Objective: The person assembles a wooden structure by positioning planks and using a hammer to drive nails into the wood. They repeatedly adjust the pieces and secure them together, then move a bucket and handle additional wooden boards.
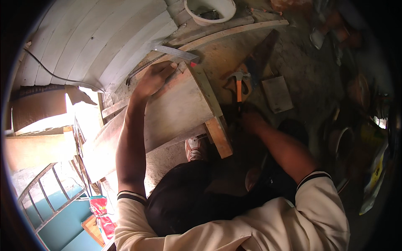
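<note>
My left hand is closed over the far edge of a wide, pale wooden board, its thumb near the board's corner. A narrow wood strip runs along the board's right end, and a shorter piece of wood sticks out below it toward me. To the right, my right hand is in shadow, closed around the lower handle of a claw hammer. The hammer has an orange handle and its metal head points away from me. No nail is visible.
A handsaw lies on the floor beyond the hammer, and a wooden block lies to its right. Past the board are a metal square, a long batten and a white bucket. My shoe is beside the board.
</note>
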Action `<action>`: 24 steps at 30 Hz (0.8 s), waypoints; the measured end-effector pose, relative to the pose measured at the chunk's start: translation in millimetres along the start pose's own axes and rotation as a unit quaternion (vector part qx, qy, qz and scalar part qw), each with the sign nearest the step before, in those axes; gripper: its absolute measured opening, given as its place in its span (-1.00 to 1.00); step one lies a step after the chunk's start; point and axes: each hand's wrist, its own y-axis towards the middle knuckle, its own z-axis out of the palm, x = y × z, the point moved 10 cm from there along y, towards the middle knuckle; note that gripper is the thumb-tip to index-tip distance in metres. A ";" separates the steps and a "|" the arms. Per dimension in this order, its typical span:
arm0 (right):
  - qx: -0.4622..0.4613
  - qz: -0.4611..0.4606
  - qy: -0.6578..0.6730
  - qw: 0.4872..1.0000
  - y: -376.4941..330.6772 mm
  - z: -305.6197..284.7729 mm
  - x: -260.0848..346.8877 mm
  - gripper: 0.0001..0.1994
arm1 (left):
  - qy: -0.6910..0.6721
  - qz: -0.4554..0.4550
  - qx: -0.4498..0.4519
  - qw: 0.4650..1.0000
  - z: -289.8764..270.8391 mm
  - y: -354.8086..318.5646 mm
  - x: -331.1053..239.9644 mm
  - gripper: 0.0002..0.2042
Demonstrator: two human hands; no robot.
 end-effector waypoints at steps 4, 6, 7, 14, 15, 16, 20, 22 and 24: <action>-0.116 -0.041 -0.105 0.987 13.7 -0.2 -4.5 -0.69 | 0.008 -0.035 0.027 0.999 3.4 -1.2 4.2 -0.53; -0.170 -0.006 -0.034 0.985 23.2 -4.6 -20.8 -0.69 | 0.041 -0.039 0.027 0.998 1.7 -0.5 3.8 -0.53; -0.173 0.045 0.075 0.981 29.9 -3.5 -38.2 -0.68 | 0.030 -0.037 0.028 0.998 2.0 0.0 3.0 -0.53; -0.415 -0.217 -0.162 0.868 -10.8 -95.8 9.0 -0.65 | 0.017 -0.012 0.019 1.000 6.1 0.1 5.8 -0.53; -0.435 -0.200 -0.134 0.867 -17.6 -119.6 4.1 -0.67 | 0.034 -0.007 0.010 0.999 3.5 0.8 6.1 -0.53; -0.463 -0.179 -0.101 0.862 -26.6 -143.5 -1.5 -0.70 | 0.015 -0.002 -0.004 1.000 2.0 1.4 5.8 -0.51; -0.594 -0.075 0.114 0.793 -68.5 -223.1 -60.6 -0.80 | 0.014 -0.008 0.020 1.000 5.9 3.0 5.5 -0.49; -0.505 0.069 0.360 0.781 -69.9 -208.7 -136.0 -0.65 | 0.005 -0.019 0.022 1.000 6.8 0.3 3.5 -0.51; -0.500 0.119 0.407 0.755 -79.0 -202.2 -187.1 -0.58 | 0.037 -0.053 0.028 0.997 7.3 -5.1 5.6 -0.54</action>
